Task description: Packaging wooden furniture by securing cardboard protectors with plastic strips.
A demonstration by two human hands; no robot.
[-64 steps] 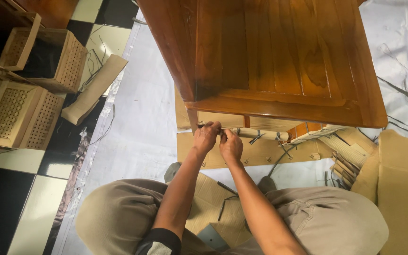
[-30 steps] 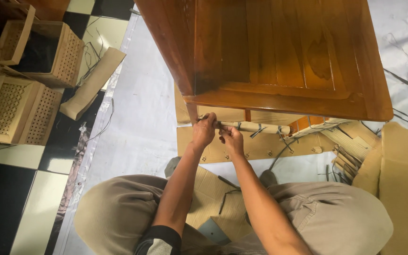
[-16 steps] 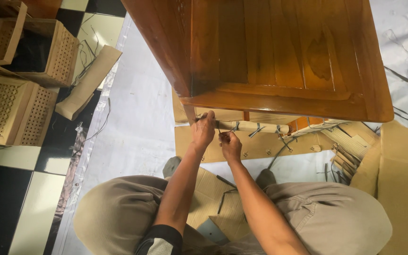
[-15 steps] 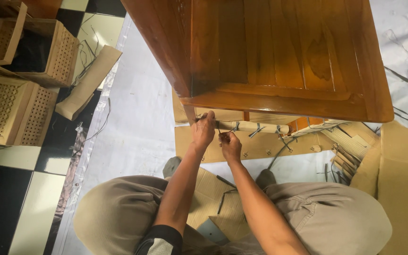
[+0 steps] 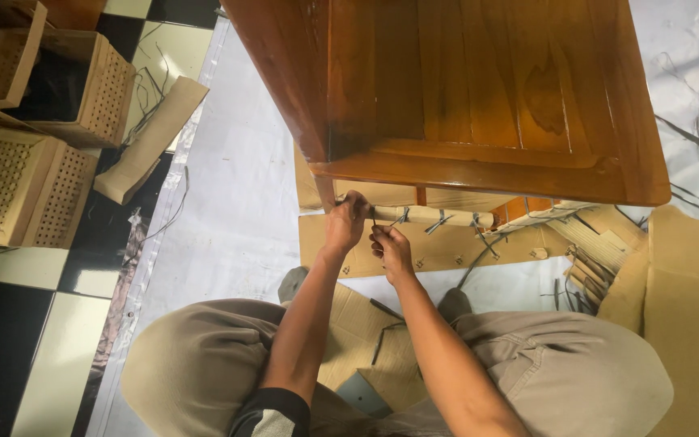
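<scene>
Pale paper-wrapped rail (image 5: pixel 438 216) ran horizontally just under the front edge of the glossy brown wooden table (image 5: pixel 479 89), near frame centre; tan wrap, round section, bound at intervals by thin dark ties whose loose ends stuck out. Its left end met a wrapped table leg (image 5: pixel 327 194). Left hand (image 5: pixel 345 222) was at that left end, fingers curled closed around the rail/leg joint, at 9 o'clock from the rail's middle. Right hand (image 5: pixel 391 249) sat just beside it at 4 o'clock from the left hand, fingers pinched shut on a thin dark tie (image 5: pixel 374 217) that ran up to the rail. The hands were close, not clearly touching. Below the rail, at 6 o'clock, a flat cardboard sheet (image 5: pixel 446 255) lay on the white floor sheet (image 5: pixel 236 186), with stray dark ties on it. At 3 o'clock, a heap of corrugated cardboard (image 5: pixel 673 275). At 6 o'clock further out, the person's knees in khaki trousers (image 5: pixel 204 364). At 9–10 o'clock, well apart, woven cane-panel boxes (image 5: pixel 34 162) and a cardboard strip (image 5: pixel 151 142) on the black-and-cream checkered tiles (image 5: pixel 10 324).
</scene>
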